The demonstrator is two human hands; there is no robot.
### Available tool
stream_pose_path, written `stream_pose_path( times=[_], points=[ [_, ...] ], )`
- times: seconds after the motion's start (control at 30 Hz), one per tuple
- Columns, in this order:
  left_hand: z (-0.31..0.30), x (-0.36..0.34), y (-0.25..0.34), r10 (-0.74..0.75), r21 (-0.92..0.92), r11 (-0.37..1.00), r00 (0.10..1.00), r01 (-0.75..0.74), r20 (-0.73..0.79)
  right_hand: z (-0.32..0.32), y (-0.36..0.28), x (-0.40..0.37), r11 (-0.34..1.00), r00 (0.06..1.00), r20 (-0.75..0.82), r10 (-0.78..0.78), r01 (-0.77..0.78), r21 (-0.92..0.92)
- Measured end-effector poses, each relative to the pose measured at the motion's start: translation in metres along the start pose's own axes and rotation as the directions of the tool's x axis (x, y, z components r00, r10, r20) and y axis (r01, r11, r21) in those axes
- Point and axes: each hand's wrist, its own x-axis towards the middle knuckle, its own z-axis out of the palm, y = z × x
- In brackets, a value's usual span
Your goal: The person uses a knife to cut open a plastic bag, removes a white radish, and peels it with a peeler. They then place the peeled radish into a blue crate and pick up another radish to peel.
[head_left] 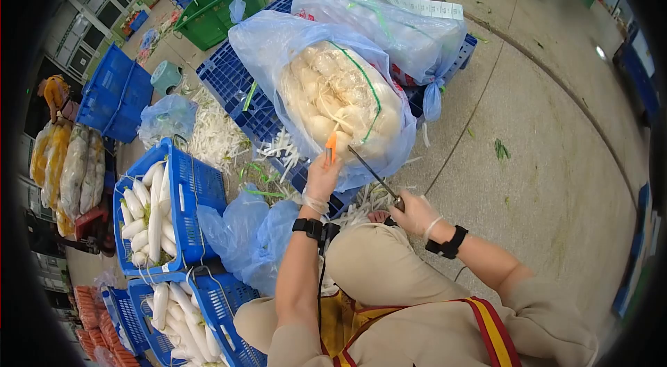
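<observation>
My left hand [322, 179], in a thin clear glove, is closed on a small orange tool [331, 147] that looks like a peeler; its working end is not clear. Gloved as well, my right hand [415, 215] grips the dark handle of a long thin knife [372, 171]. The blade points up and left, its tip near the round pale root vegetables [326, 89] in front of me. These fill an open blue plastic bag [260, 40] lying on a blue pallet [222, 79]. A green strip crosses the bag's contents.
A second full bag [382, 20] lies behind on the pallet. At left stand blue crates [198, 183] of long white radishes [154, 221], with crumpled blue bags [250, 231] beside them. White peelings [215, 127] litter the floor. A green crate [222, 6] stands beyond.
</observation>
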Motion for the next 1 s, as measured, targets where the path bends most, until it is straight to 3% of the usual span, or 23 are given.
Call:
stream_pose_path(
  times=[0.1, 0.13, 0.17, 0.2, 0.23, 0.27, 0.3, 0.33, 0.43, 0.5, 0.57, 0.6, 0.63, 0.7, 0.73, 0.8, 0.83, 0.93, 0.97, 1.0],
  points=[
    [0.006, 0.003, -0.032, 0.015, -0.130, 0.991, 0.998, -0.007, 0.065, 0.000, -0.003, -0.016, 0.992, 0.992, 0.021, 0.122, -0.122, 0.005],
    [0.009, -0.001, -0.032, -0.042, 0.077, 0.996, 0.999, 0.040, 0.026, 0.005, 0.004, -0.020, 0.997, 0.997, -0.019, 0.076, -0.076, 0.028],
    [0.010, -0.002, -0.026, 0.206, 0.178, 0.966, 0.973, -0.186, -0.100, 0.005, 0.005, -0.020, 0.998, 0.998, -0.018, 0.056, -0.056, 0.010],
    [0.005, -0.003, -0.015, 0.026, 0.182, 0.983, 0.998, -0.017, -0.051, 0.004, 0.007, -0.016, 0.996, 0.997, -0.005, 0.079, -0.079, -0.030],
    [0.010, -0.005, -0.022, 0.122, 0.045, 0.992, 0.988, -0.118, -0.093, 0.006, 0.011, -0.016, 0.996, 0.998, -0.068, 0.012, -0.018, -0.084],
    [0.011, -0.002, -0.031, 0.092, 0.059, 0.994, 0.994, -0.089, -0.052, 0.004, 0.004, -0.011, 0.997, 0.996, -0.090, -0.006, -0.001, -0.082],
    [0.010, -0.002, -0.031, 0.152, -0.019, 0.988, 0.986, -0.154, -0.063, 0.003, -0.001, -0.009, 0.996, 0.994, -0.111, 0.002, -0.012, -0.086],
    [0.004, -0.006, -0.022, 0.050, -0.040, 0.998, 0.999, -0.050, 0.002, 0.007, 0.001, -0.008, 0.997, 0.995, -0.101, -0.024, 0.016, -0.078],
    [-0.003, -0.009, -0.014, 0.002, 0.091, 0.996, 0.999, -0.004, 0.032, 0.012, 0.021, -0.009, 0.992, 0.992, -0.127, 0.012, -0.027, -0.122],
    [-0.002, -0.010, -0.021, -0.066, -0.017, 0.998, 0.997, 0.067, 0.040, 0.014, 0.049, -0.017, 0.983, 0.994, -0.025, 0.109, -0.111, -0.143],
    [-0.003, -0.009, -0.029, -0.028, 0.022, 0.999, 0.998, 0.026, 0.054, 0.009, 0.077, -0.026, 0.985, 0.995, 0.018, 0.102, -0.098, -0.142],
    [-0.003, -0.013, -0.023, 0.028, 0.183, 0.982, 0.999, -0.035, 0.041, 0.000, 0.076, -0.028, 0.985, 0.993, 0.057, 0.107, -0.098, -0.145],
    [-0.001, -0.015, -0.023, 0.023, 0.179, 0.983, 0.999, -0.029, 0.036, -0.008, 0.075, -0.030, 0.984, 0.992, 0.062, 0.106, -0.096, -0.151],
    [0.008, -0.018, -0.021, 0.288, 0.213, 0.940, 0.954, -0.266, -0.081, -0.028, 0.064, -0.028, 0.996, 0.992, 0.099, 0.078, -0.075, -0.038],
    [0.008, -0.016, -0.023, 0.289, 0.213, 0.940, 0.954, -0.267, -0.080, -0.038, 0.057, -0.027, 1.000, 0.997, 0.078, 0.018, -0.016, -0.026],
    [0.005, -0.011, -0.020, 0.069, 0.463, 0.881, 0.994, -0.101, 0.087, -0.055, 0.047, -0.018, 1.000, 0.997, 0.070, -0.024, 0.023, 0.022],
    [0.003, -0.013, -0.017, 0.071, 0.464, 0.880, 0.994, -0.102, 0.084, -0.060, 0.046, -0.014, 0.996, 0.996, 0.061, -0.064, 0.060, 0.068],
    [0.002, -0.027, -0.021, 0.145, 0.404, 0.904, 0.989, -0.139, 0.016, -0.072, 0.062, 0.007, 0.991, 0.992, 0.009, -0.125, 0.125, -0.041],
    [0.003, -0.029, -0.027, 0.266, 0.378, 0.897, 0.963, -0.228, -0.049, -0.075, 0.060, 0.012, 0.986, 0.990, -0.032, -0.140, 0.137, -0.096],
    [0.002, -0.031, -0.027, 0.380, 0.357, 0.879, 0.917, -0.317, -0.119, -0.079, 0.052, 0.010, 0.995, 0.995, -0.038, -0.096, 0.096, -0.012]
  ],
)
